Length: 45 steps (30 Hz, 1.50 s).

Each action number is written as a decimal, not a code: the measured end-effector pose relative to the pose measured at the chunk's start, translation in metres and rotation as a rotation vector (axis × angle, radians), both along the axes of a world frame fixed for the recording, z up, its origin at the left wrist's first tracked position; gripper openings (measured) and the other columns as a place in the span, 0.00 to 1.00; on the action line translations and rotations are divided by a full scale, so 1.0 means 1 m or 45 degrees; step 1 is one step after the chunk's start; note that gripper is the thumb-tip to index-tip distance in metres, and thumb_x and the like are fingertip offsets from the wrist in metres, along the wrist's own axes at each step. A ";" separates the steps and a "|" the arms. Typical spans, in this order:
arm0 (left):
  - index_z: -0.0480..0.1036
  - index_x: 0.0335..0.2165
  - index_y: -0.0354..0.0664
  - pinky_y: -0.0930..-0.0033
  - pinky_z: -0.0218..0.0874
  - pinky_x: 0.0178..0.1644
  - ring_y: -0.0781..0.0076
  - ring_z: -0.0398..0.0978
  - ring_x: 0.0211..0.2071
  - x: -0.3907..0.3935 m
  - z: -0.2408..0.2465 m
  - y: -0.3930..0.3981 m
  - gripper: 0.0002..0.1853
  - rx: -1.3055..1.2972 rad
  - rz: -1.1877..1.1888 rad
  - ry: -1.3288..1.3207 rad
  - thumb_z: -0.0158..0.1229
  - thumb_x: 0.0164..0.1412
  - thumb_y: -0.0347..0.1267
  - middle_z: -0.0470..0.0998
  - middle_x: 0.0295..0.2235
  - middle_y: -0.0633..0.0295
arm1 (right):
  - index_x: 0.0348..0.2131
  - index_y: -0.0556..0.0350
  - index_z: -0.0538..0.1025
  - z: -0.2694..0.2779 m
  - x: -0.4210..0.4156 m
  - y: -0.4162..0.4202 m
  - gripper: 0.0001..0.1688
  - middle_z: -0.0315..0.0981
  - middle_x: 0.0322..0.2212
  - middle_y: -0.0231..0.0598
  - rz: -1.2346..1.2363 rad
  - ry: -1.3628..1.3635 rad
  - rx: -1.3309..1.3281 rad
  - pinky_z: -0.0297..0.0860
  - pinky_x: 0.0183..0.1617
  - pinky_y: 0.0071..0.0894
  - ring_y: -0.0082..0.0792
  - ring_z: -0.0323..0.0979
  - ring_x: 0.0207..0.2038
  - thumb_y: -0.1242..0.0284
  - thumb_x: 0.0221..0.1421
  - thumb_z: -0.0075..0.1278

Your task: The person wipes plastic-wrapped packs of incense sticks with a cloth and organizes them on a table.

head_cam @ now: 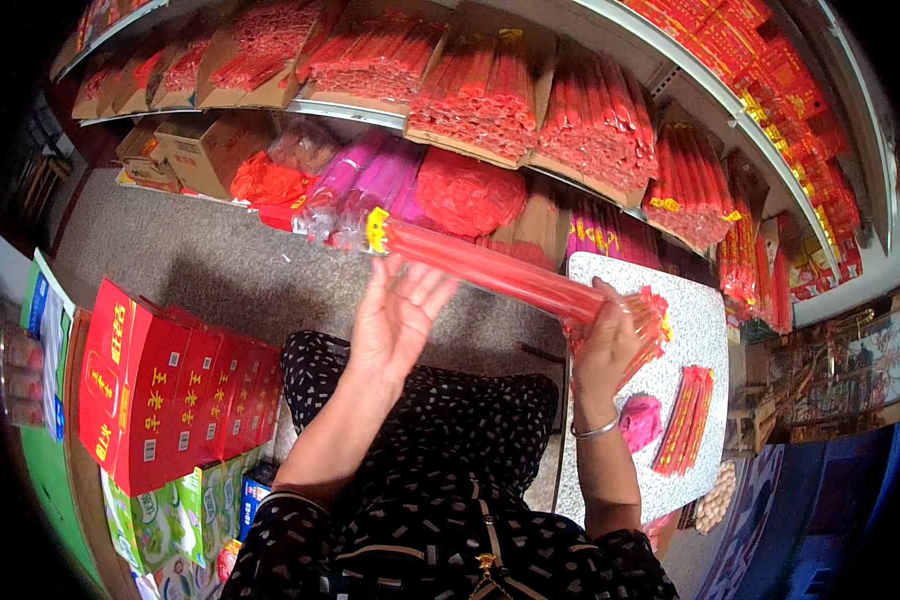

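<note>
A long bundle of thin red sticks in clear plastic (487, 266), probably incense, slants in front of me, a yellow piece at its left end. My right hand (606, 341), with a metal bangle at the wrist, grips its right end over the table. Palm up, my left hand (401, 319) has its fingers apart just below the left part of the bundle; whether the fingertips touch it I cannot tell. Partly hidden by my right hand, more red wrapped packets (652, 337) lie on the speckled table (690, 307).
Slim red packets (685, 420) and a crumpled pink item (640, 422) lie on the table. Shelves ahead carry cardboard boxes of red stick bundles (472, 97). Below are purple packages (364, 176) and a red bag (469, 191). Red cartons (172, 390) stand at left.
</note>
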<state>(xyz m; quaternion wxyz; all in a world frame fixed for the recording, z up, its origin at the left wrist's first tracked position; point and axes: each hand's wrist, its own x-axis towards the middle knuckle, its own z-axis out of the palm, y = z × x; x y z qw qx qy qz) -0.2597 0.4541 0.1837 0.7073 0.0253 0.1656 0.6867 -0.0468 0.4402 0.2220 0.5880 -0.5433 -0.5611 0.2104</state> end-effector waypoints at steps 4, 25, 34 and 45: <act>0.55 0.47 0.37 0.35 0.50 0.52 0.43 0.58 0.51 0.018 0.007 0.001 0.34 -0.029 -0.277 -0.156 0.50 0.52 0.53 0.61 0.47 0.43 | 0.40 0.58 0.71 -0.001 -0.015 -0.007 0.22 0.61 0.17 0.33 0.340 -0.888 0.596 0.57 0.21 0.31 0.33 0.59 0.18 0.62 0.48 0.50; 0.53 0.53 0.36 0.42 0.54 0.53 0.47 0.58 0.53 0.015 0.031 0.016 0.27 0.364 -0.323 0.168 0.49 0.54 0.27 0.56 0.53 0.42 | 0.39 0.62 0.71 -0.030 -0.045 -0.045 0.13 0.70 0.29 0.28 1.149 0.322 -0.528 0.63 0.37 0.20 0.17 0.65 0.32 0.74 0.53 0.48; 0.64 0.42 0.37 0.65 0.63 0.44 0.69 0.69 0.39 -0.004 0.010 0.015 0.17 0.274 -0.477 0.919 0.55 0.53 0.31 0.72 0.36 0.59 | 0.36 0.63 0.72 -0.031 -0.041 -0.044 0.12 0.71 0.27 0.30 1.064 0.226 -0.625 0.64 0.36 0.21 0.17 0.66 0.31 0.73 0.52 0.49; 0.68 0.36 0.39 0.68 0.66 0.36 0.76 0.71 0.31 0.000 0.002 0.019 0.10 0.034 -0.352 0.761 0.55 0.54 0.29 0.72 0.30 0.65 | 0.37 0.64 0.72 -0.039 -0.017 -0.029 0.14 0.72 0.31 0.33 1.077 0.367 -0.722 0.64 0.41 0.20 0.20 0.68 0.35 0.70 0.55 0.46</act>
